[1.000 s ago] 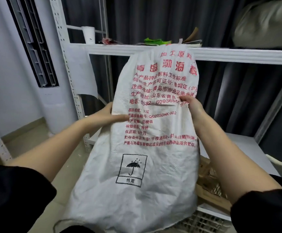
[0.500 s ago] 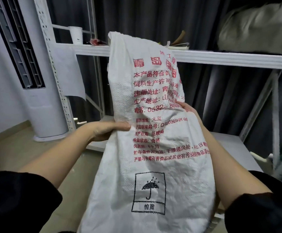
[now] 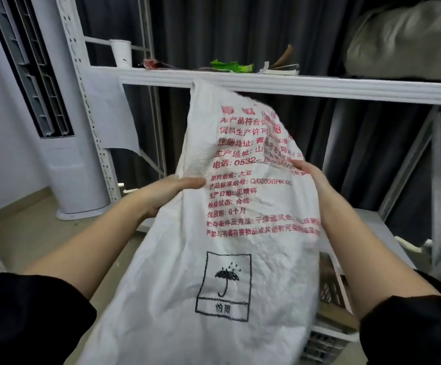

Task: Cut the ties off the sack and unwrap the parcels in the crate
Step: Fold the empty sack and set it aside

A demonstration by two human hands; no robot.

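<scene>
White woven sack (image 3: pixel 229 233), gripped by left hand (image 3: pixel 166 192), right hand (image 3: pixel 310 172)

1. Woven sack (image 3: pixel 240 259): white, red printed text, black umbrella symbol in a box.
2. Shelf rack (image 3: pixel 293 86): white.
3. Curtain (image 3: pixel 240 30): dark grey.
4. Wrapper (image 3: pixel 231 66): green.
5. Sleeves (image 3: pixel 24 317): black.

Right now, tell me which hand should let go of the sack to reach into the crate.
Right, probably. The right hand holds the sack's edge nearest the crate, low on that side. The left hand grips the far edge, away from it.
</scene>
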